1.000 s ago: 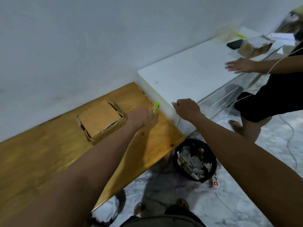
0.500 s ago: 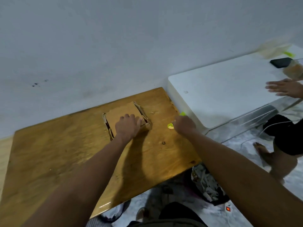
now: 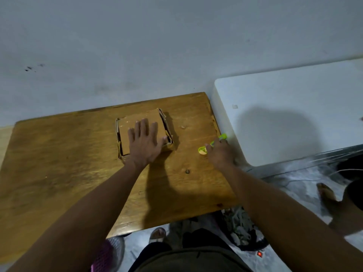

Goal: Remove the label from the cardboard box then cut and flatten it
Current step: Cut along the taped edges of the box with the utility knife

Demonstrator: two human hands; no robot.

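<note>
Cutting comes next: left hand (image 3: 144, 143) spread flat on box (image 3: 137, 126), right hand (image 3: 220, 154) at three o'clock seemingly pinching green cutter (image 3: 213, 143).

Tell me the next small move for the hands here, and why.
Probably close the right hand on the green cutter and lift it toward the box. The left hand lies flat on the box, pinning it to the wooden table, while the cutter lies on the table at the right fingertips, apparently not yet gripped.
</note>
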